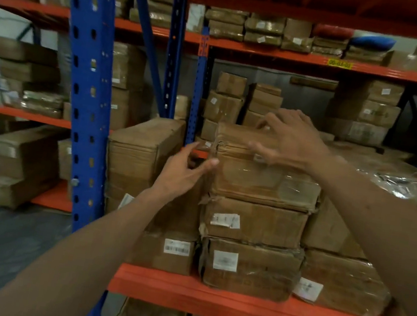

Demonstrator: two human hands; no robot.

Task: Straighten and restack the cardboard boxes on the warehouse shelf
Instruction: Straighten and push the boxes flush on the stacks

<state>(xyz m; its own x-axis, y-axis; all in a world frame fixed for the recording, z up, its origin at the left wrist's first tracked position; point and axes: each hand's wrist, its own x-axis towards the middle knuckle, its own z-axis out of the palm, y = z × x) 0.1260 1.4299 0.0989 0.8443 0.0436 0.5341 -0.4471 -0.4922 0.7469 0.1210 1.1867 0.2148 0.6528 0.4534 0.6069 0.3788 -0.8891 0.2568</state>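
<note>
At the front edge of the orange shelf [248, 303], a stack of three cardboard boxes stands, and my hands are on its top box [261, 176]. My right hand [290, 140] lies flat over the box's top with fingers spread. My left hand [183, 173] is open too, fingertips touching its left corner, gripping nothing.

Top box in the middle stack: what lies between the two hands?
Head view: only the top box itself, its upper left corner, lies between the left hand and right hand.
</note>
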